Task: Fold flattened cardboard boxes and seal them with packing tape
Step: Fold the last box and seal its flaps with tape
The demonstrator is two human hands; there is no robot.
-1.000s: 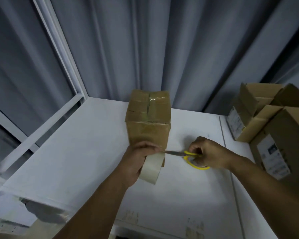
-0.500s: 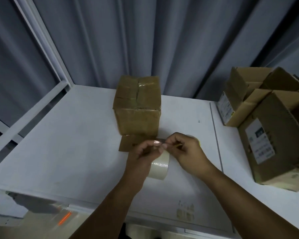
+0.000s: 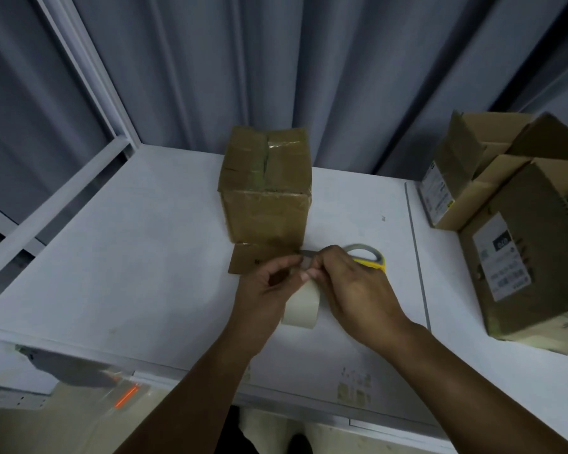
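A small brown cardboard box [image 3: 266,204], sealed with shiny tape, stands upright on the white table [image 3: 138,257]. One brown flap [image 3: 251,260] lies flat on the table at its near bottom edge. Just in front of the box, my left hand [image 3: 263,299] grips a roll of pale packing tape [image 3: 304,306] held on edge. My right hand [image 3: 354,290] pinches at the top of the roll, fingertips against those of my left hand. Yellow-handled scissors [image 3: 371,257] lie on the table behind my right hand, their blades mostly hidden.
Two larger open cardboard boxes [image 3: 525,257] [image 3: 466,172] with white labels stand at the table's right side. Grey curtains hang behind the table. A white metal frame [image 3: 79,178] borders the left. The table's front edge runs close to my body.
One second ago my right hand held the scissors at the tape by the box. The scissors now lie on the table and both hands are at the roll.
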